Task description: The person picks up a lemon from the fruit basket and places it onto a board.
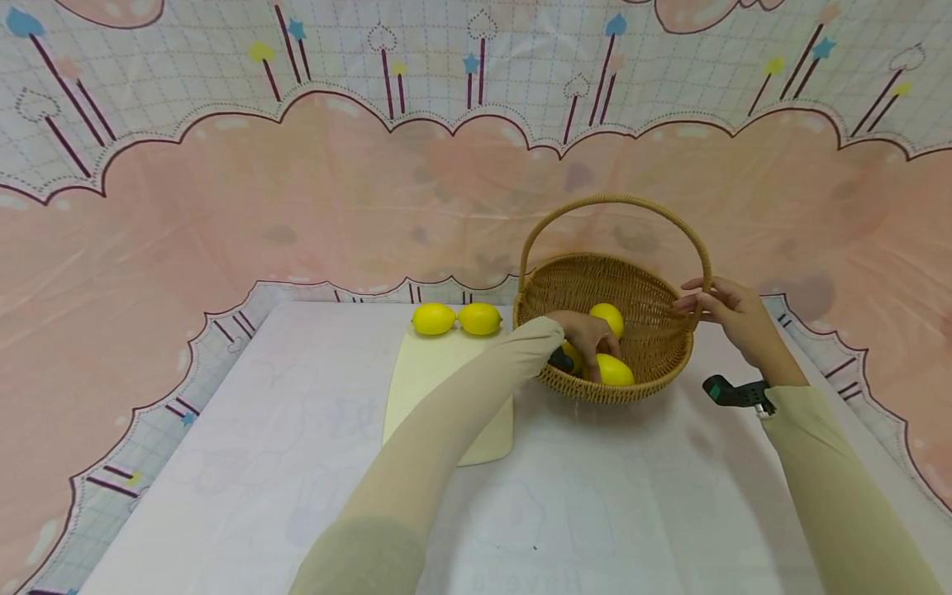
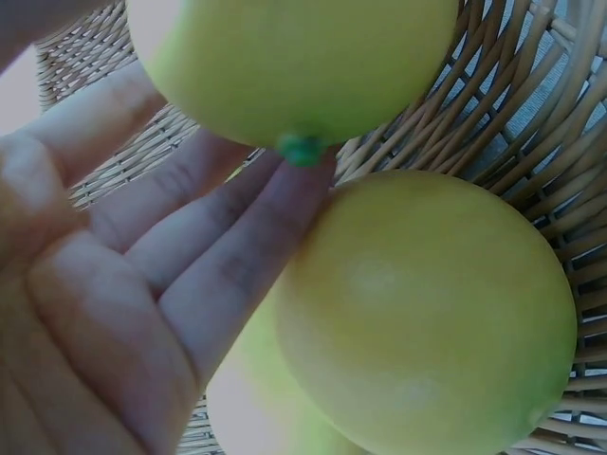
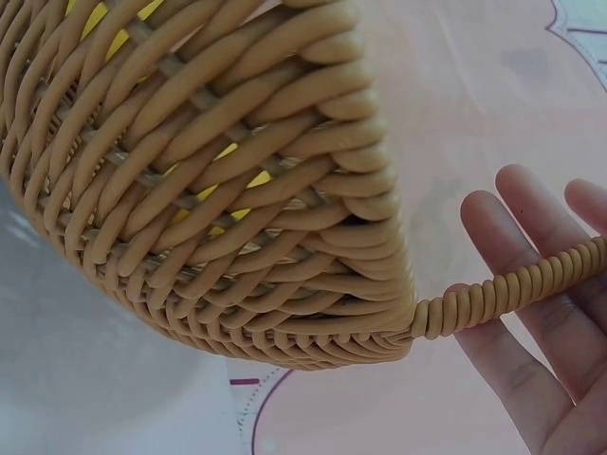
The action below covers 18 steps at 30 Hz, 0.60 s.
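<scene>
Inside a wicker basket (image 1: 654, 364), my left hand (image 1: 583, 330) holds a yellow lemon (image 1: 614, 372). In the left wrist view the fingers (image 2: 232, 242) run under that lemon (image 2: 294, 71) to its green tip. Another lemon (image 2: 427, 313) lies beside the fingers, overlapping one more below it. Farther back in the basket sits a lemon (image 1: 607, 317). At the right end of the arched handle (image 1: 617, 200), my right hand (image 1: 732, 318) touches it. Seen from the right wrist, its fingers (image 3: 512, 209) are extended, with the wrapped handle (image 3: 522, 289) crossing them.
Left of the basket lies a cream cutting board (image 1: 431, 372), partly covered by my left sleeve (image 1: 439, 438). Two lemons (image 1: 434, 319) rest side by side at its far end. A white cloth covers the table (image 1: 595, 496); a patterned pink curtain (image 1: 372, 198) hangs behind.
</scene>
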Motion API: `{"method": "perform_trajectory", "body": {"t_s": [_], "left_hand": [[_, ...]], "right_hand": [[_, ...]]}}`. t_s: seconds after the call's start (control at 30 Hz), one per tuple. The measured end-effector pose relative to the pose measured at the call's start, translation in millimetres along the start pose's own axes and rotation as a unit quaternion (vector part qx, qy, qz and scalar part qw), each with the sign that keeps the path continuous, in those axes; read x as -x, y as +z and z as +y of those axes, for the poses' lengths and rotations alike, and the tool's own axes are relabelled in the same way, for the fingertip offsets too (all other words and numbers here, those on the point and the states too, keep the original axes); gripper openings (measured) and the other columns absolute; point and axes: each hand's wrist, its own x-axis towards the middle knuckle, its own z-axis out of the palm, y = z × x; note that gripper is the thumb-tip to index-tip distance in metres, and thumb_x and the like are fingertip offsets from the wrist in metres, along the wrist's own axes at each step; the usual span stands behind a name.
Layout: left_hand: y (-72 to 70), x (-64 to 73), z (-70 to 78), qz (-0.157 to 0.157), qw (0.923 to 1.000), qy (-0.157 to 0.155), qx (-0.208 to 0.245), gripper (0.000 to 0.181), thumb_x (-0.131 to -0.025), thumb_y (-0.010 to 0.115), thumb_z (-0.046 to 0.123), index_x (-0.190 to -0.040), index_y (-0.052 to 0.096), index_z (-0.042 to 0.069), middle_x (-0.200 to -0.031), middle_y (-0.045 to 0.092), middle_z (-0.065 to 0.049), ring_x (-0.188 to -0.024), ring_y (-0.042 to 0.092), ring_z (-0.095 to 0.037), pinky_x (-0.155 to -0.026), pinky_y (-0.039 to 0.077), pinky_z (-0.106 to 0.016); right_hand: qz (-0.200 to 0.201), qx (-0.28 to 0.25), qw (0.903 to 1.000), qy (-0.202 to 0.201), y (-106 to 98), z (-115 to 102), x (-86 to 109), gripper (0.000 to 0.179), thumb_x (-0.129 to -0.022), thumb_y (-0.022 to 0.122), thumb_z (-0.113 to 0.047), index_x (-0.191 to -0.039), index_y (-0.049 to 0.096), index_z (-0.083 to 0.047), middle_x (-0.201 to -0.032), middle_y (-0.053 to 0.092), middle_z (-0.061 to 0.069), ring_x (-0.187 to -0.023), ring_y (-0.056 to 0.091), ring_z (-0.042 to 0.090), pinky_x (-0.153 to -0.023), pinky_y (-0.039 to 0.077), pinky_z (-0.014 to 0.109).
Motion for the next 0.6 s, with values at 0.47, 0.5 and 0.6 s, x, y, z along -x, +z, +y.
{"method": "perform_trajectory", "body": {"t_s": [0.47, 0.5, 0.6], "left_hand": [[-7.7, 4.9, -3.0, 0.099, 0.9949, 0.02, 0.002, 0.055, -0.076, 0.079, 0.024, -0.126, 0.059, 0.015, -0.135, 0.054, -0.006, -0.124, 0.05, -0.02, -0.096, 0.046, -0.024], [-8.9, 5.9, -3.5, 0.106, 0.9942, 0.021, 0.006, 0.056, -0.075, 0.079, 0.025, -0.126, 0.059, 0.015, -0.136, 0.053, -0.006, -0.125, 0.049, -0.02, -0.096, 0.046, -0.024], [-12.0, 10.2, -4.2, 0.12, 0.9918, 0.03, 0.03, 0.057, -0.075, 0.08, 0.023, -0.127, 0.059, 0.013, -0.135, 0.054, -0.007, -0.123, 0.052, -0.02, -0.092, 0.049, -0.023]], "right_hand": [[0.003, -0.007, 1.0, 0.0, -2, 1, 4.2, 0.02, -0.099, 0.045, -0.01, -0.11, 0.061, -0.013, -0.086, 0.07, -0.017, -0.084, 0.065, -0.004, -0.074, 0.052, 0.009], [0.004, -0.005, 1.0, 0.0, -2, 1, 4.8, 0.02, -0.099, 0.045, -0.011, -0.11, 0.061, -0.012, -0.086, 0.07, -0.017, -0.084, 0.065, -0.004, -0.074, 0.052, 0.01], [0.008, 0.0, 0.9999, 0.007, -2, 1, 7.1, 0.021, -0.099, 0.045, -0.012, -0.112, 0.06, -0.002, -0.084, 0.069, -0.018, -0.083, 0.065, -0.004, -0.073, 0.052, 0.011]]}}
